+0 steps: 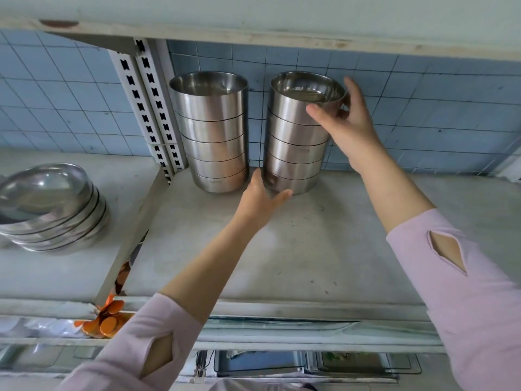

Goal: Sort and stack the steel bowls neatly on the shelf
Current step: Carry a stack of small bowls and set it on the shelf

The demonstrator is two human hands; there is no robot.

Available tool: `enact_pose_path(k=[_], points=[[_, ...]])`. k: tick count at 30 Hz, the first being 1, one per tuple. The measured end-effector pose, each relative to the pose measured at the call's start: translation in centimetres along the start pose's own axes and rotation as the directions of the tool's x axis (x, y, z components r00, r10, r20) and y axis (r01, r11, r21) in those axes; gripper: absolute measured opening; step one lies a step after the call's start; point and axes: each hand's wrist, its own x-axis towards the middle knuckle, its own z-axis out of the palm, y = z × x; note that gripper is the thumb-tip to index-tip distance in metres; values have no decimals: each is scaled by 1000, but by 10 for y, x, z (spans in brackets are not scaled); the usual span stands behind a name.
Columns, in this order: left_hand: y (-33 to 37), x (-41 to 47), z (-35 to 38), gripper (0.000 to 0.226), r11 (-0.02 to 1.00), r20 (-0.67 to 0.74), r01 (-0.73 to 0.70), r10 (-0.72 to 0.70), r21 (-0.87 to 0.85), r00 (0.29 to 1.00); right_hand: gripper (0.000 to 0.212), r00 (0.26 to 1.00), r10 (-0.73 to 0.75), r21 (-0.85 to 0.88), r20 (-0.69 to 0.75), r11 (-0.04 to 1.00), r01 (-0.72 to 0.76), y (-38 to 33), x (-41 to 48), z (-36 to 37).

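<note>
1. Two tall stacks of steel bowls are standing upright at the back of the shelf [310,249]. The left stack [210,131] is sitting just beside the slotted upright [146,103], and the right stack [293,153] is near it with a narrow gap between them.
2. The right hand [349,119] is gripping the top bowl [304,88] of the right stack, thumb on the front wall, fingers behind the rim.
3. The left hand [259,198] is holding the base of the same stack, thumb rising into the gap, fingers curling round the front of the bottom bowl.
4. Judging progress: the sorting is looking mostly done here. The top bowl is probably being seated or the stack squared.
5. Probably remaining: the wider bowls [50,210] on the neighbouring section are leaning unevenly.
6. Room: the upper shelf [253,26] is hanging close over the rims, limiting further height. The tiled wall [423,108] is blocking the rear, while bare shelf is lying open to the right and front, ending at an unguarded front edge.
</note>
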Motion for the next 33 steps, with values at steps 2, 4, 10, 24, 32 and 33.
enact_pose_path(k=[2, 4, 10, 24, 32, 33], points=[[-7, -9, -7, 91, 1000, 27, -27, 27, -2, 999, 93, 1000, -27, -54, -14, 998, 27, -7, 3, 3], [-12, -21, -16, 85, 998, 43, -57, 57, -6, 997, 103, 1000, -10, -75, 2, 997, 10, -10, 0, 1], [-19, -64, -59, 54, 982, 36, -179, 178, 56, 983, 98, 986, 81, -91, -147, 991, -95, -16, -65, 7], [-80, -201, -163, 32, 940, -285, -254, 313, 227, 906, 42, 974, -201, -267, 109, 938, 223, -2, -238, 95], [-108, -278, -202, 35, 970, -486, 20, 104, 243, 868, 40, 903, -318, -166, 289, 912, 374, -21, -273, 151], [-114, -286, -209, 35, 969, -507, 51, 81, 241, 858, 40, 897, -321, -140, 305, 916, 375, -23, -280, 161]])
